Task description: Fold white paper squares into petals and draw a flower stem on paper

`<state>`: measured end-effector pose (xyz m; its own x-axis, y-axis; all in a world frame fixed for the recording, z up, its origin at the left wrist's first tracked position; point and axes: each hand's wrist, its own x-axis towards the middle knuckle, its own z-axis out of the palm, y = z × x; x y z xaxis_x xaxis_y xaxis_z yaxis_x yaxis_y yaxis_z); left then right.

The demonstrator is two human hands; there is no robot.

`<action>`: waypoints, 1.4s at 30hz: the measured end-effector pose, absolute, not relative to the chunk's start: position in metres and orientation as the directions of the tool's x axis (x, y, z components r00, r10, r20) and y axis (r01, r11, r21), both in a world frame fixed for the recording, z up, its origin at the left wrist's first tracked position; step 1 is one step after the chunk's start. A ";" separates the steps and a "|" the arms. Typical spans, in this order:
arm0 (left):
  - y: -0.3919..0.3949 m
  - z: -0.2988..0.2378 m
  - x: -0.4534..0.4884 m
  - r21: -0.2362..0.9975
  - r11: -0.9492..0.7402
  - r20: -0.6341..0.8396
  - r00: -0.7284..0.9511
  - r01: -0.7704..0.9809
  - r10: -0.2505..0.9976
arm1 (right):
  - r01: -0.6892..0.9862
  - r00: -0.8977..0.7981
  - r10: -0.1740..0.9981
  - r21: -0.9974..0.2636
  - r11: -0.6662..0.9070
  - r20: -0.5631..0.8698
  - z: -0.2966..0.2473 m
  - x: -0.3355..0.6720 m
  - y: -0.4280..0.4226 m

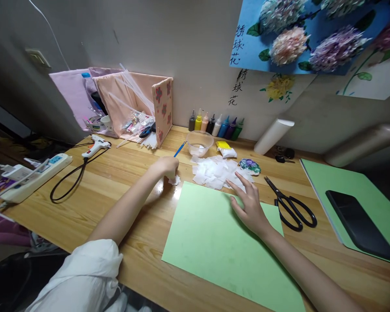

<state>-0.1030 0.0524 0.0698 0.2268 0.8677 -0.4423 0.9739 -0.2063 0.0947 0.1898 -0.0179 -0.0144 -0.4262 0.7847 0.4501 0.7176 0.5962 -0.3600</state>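
My left hand is closed, with its fingers pinched down on a small white paper scrap at the table. A blue stick like a brush or pencil shows just behind that hand; whether it touches the hand I cannot tell. My right hand is open, fingers spread, over the far edge of a light green sheet. Its fingertips reach the near side of a pile of white paper pieces. Beside the pile lie a purple, blue and green flower-like piece and black-handled scissors.
A clear bowl, a yellow-and-white packet and several paint bottles stand behind the pile. A glue gun and power strip lie left. Rightward are a paper roll and a black phone.
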 end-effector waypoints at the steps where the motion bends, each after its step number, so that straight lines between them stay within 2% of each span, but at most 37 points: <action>1: 0.053 0.068 -0.103 0.117 -0.219 -0.443 0.248 0.969 0.861 | 0.715 -0.412 0.794 -0.383 0.586 0.446 -0.014 0.190 -0.018; 6: 0.058 0.064 -0.104 0.210 -0.268 -0.476 0.338 0.940 0.812 | 0.698 -0.371 0.815 -0.445 0.561 0.445 -0.014 0.191 -0.016; 9: 0.061 0.064 -0.107 0.286 -0.293 -0.445 0.397 0.913 0.803 | 0.690 -0.371 0.811 -0.451 0.566 0.452 -0.015 0.191 -0.016; 14: 0.057 0.068 -0.092 0.573 -0.340 -0.231 0.544 0.746 0.806 | 0.625 -0.354 0.821 -0.539 0.564 0.448 -0.011 0.191 -0.015; 17: 0.046 0.061 -0.061 0.785 -0.288 -0.111 0.582 0.549 0.806 | 0.510 -0.429 0.825 -0.656 0.557 0.368 -0.007 0.190 -0.017; 19: 0.037 0.049 -0.036 0.852 -0.271 -0.060 0.597 0.449 0.800 | 0.454 -0.496 0.811 -0.703 0.547 0.310 -0.004 0.188 -0.019; 23: 0.022 0.021 0.004 0.926 -0.212 0.007 0.546 0.313 0.838 | 0.428 -0.470 0.836 -0.756 0.495 0.282 -0.005 0.186 -0.019; 27: 0.013 0.001 0.017 0.968 -0.118 0.014 0.424 0.220 0.906 | 0.390 -0.356 0.913 -0.856 0.339 0.199 -0.010 0.187 -0.015; 32: 0.004 -0.008 0.018 0.952 -0.173 0.086 0.322 0.252 0.943 | 0.269 -0.294 0.950 -0.944 0.189 0.106 -0.012 0.189 -0.010; 38: 0.000 -0.007 0.018 0.932 -0.206 0.109 0.313 0.299 0.943 | 0.189 -0.262 0.963 -0.975 0.115 0.063 -0.012 0.190 -0.009; 42: 0.002 -0.009 0.017 0.923 -0.214 0.105 0.324 0.319 0.940 | 0.181 -0.273 0.959 -0.975 0.130 0.078 -0.012 0.189 -0.009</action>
